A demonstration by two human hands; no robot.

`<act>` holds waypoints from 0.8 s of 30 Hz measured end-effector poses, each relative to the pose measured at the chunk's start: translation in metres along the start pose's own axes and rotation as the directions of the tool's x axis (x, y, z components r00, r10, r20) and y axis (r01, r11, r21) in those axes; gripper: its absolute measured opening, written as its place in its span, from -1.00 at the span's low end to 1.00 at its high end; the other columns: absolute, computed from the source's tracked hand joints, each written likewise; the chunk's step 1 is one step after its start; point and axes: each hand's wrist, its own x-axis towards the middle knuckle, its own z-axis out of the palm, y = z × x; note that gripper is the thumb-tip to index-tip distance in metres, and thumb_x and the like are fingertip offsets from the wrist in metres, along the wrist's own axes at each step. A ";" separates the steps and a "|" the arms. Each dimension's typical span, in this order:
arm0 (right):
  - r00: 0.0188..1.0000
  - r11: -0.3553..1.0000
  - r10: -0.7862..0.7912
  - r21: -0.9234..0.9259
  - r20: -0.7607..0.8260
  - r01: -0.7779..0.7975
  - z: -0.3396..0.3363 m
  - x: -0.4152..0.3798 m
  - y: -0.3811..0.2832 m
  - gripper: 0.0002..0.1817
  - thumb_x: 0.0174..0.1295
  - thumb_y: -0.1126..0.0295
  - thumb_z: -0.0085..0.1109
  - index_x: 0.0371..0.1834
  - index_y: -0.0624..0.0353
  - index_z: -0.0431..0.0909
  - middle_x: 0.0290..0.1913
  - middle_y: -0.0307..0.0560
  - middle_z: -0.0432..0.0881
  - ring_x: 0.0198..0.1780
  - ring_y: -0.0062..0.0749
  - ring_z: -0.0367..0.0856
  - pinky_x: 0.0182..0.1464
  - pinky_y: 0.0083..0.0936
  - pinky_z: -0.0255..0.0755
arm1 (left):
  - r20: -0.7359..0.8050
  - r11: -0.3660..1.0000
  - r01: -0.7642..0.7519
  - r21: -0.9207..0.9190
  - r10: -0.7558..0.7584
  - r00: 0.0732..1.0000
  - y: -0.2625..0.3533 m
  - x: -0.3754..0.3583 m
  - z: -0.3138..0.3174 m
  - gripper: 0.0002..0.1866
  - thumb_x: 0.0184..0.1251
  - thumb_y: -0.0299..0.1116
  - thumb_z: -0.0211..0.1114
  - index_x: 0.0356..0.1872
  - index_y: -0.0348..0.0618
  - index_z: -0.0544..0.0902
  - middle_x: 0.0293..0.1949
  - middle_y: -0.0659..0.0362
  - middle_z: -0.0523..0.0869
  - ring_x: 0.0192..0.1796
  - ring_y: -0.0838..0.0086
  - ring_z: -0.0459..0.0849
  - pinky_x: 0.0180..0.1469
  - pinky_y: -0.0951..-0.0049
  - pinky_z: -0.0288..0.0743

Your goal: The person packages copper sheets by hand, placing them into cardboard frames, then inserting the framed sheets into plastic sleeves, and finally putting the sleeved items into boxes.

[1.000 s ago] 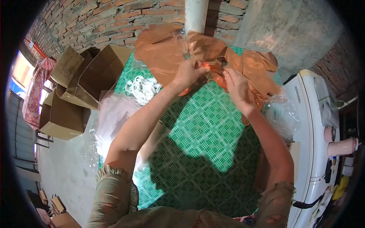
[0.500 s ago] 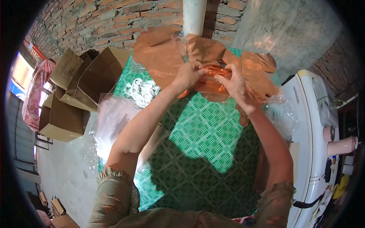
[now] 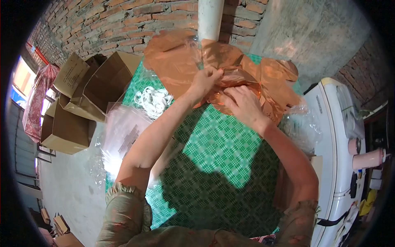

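Note:
A copper-coloured foil balloon [image 3: 236,77], crumpled and shiny, lies under both hands at the far part of the table. My left hand [image 3: 204,83] is closed in a pinch on its upper left edge. Back up, my right hand [image 3: 245,106] rests on the lower part of the foil with its fingers stretched out; the fingertips are partly hidden against the folds. More flat copper foil balloons [image 3: 173,61] spread around on the left, behind and on the right. A heap of white ribbon coils [image 3: 153,101] sits left of my left forearm.
Clear plastic bags [image 3: 123,131] lie along the left edge of the green checked tablecloth [image 3: 222,144]. Open cardboard boxes [image 3: 78,107] stand left of the table. A white appliance [image 3: 329,136] stands close on the right. A white pipe [image 3: 210,20] rises behind the table.
My right hand has turned over and come down from holding up the bunched foil to resting on it. The foil has spread and lowered. My left hand keeps its pinch in nearly the same place.

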 end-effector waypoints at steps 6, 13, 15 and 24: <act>0.998 0.991 -0.007 -0.137 -0.056 0.000 0.034 0.020 0.029 -0.54 0.64 0.00 -0.01 0.18 0.14 0.65 0.21 0.09 0.70 0.39 0.07 0.56 0.35 0.15 0.43 | 0.037 1.000 0.027 -0.012 -0.026 0.999 0.031 -0.010 0.001 -0.83 0.69 -0.31 0.37 -0.03 -0.23 0.74 -0.17 0.31 0.79 -0.18 0.61 0.71 -0.10 0.50 0.66; 0.939 0.953 0.284 -0.164 0.192 -0.255 0.025 0.064 0.052 -0.42 0.63 -0.13 -0.07 0.45 0.00 0.56 0.47 0.10 0.52 0.52 0.19 0.40 0.50 0.46 0.19 | 0.051 0.960 -0.268 0.082 0.264 0.963 0.066 0.006 -0.017 -0.84 0.68 -0.34 0.38 0.02 -0.23 0.75 -0.10 0.25 0.86 -0.09 0.62 0.75 -0.03 0.50 0.65; 0.956 0.932 0.293 -0.228 0.018 -0.282 0.033 0.068 0.043 -0.35 0.52 -0.14 0.10 0.57 -0.11 0.46 0.41 0.04 0.50 0.49 0.18 0.39 0.50 0.40 0.21 | 0.053 0.966 -0.254 0.056 0.251 0.967 0.090 -0.001 -0.015 -0.84 0.68 -0.33 0.38 0.03 -0.21 0.75 -0.12 0.28 0.85 -0.10 0.65 0.74 -0.05 0.55 0.61; 0.918 0.867 0.370 -0.407 0.142 -0.286 0.088 0.084 0.062 -0.07 0.48 -0.53 -0.10 0.83 -0.53 0.01 0.88 -0.24 -0.13 0.85 0.17 -0.30 0.63 0.66 -0.26 | 0.183 0.905 -0.401 0.143 0.374 0.909 0.138 -0.032 -0.036 -0.81 0.64 -0.29 0.44 0.08 -0.15 0.77 -0.13 0.32 0.83 -0.08 0.69 0.73 -0.04 0.62 0.56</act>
